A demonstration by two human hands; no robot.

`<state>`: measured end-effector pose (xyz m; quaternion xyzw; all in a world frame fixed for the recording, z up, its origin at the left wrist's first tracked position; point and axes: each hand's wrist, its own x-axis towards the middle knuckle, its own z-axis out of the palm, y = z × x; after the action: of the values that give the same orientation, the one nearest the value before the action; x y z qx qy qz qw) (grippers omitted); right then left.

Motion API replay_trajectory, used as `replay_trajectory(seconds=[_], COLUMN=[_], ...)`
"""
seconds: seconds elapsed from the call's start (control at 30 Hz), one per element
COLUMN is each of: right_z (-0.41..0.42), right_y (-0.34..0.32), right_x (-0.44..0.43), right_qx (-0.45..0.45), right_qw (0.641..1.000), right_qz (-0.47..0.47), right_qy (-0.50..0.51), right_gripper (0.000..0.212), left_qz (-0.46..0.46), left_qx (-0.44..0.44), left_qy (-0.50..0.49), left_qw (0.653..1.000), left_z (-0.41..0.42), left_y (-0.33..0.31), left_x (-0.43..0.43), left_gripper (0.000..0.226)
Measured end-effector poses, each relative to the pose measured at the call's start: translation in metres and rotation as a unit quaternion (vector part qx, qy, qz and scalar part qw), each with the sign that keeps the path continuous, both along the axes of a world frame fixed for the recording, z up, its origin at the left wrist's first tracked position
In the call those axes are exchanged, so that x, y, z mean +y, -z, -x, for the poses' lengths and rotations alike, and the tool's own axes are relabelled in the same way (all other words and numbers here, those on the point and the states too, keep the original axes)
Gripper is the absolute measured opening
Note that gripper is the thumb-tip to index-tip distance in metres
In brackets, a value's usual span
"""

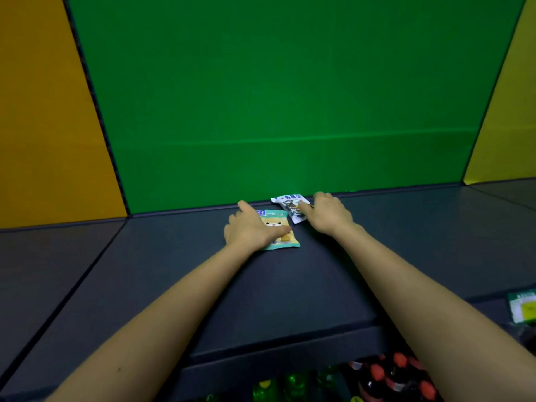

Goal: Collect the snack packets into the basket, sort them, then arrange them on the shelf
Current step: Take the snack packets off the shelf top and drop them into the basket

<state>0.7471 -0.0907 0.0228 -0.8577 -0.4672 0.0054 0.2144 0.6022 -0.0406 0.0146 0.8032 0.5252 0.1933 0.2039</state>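
A teal and yellow snack packet point(282, 234) with a cartoon bear lies flat on the dark shelf point(174, 256), near the green back wall. My left hand point(251, 229) rests on its left part, fingers laid flat and thumb across the packet. A white and blue snack packet point(290, 203) lies just behind it to the right, against the wall. My right hand point(329, 211) lies on this packet's right end, with the thumb pressing on it. The basket is not in view.
The green back wall point(290, 97) stands right behind the packets, with yellow panels on both sides. A green and white packet point(522, 306) shows at the right edge. Below the shelf's front edge are bottles with red caps point(400, 372) and green bottles point(293, 384).
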Motion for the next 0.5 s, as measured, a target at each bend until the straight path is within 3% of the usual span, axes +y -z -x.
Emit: replay_trajectory(seconds=[0.17,0.33,0.5], right_z=[-0.006,-0.024,-0.01], right_y=[0.0,-0.007,-0.016], right_x=[0.037,0.038,0.022], right_qx=[0.014,0.084,0.081], right_qw=[0.997,0.987,0.985], right_qz=[0.076,0.133,0.104], right_qy=[0.024,-0.016,-0.115], right_gripper=[0.079,0.079,0.042], left_qz=[0.094,0.168,0.191], left_qx=[-0.007,-0.089,-0.265], left_qy=[-0.028,-0.028,-0.026], left_qw=[0.995,0.981,0.945], left_z=[-0.002,0.011,0.064], left_y=[-0.009,-0.013,-0.017], left_x=[0.013,0.009,-0.015], left_gripper=[0.085,0.055,0.022])
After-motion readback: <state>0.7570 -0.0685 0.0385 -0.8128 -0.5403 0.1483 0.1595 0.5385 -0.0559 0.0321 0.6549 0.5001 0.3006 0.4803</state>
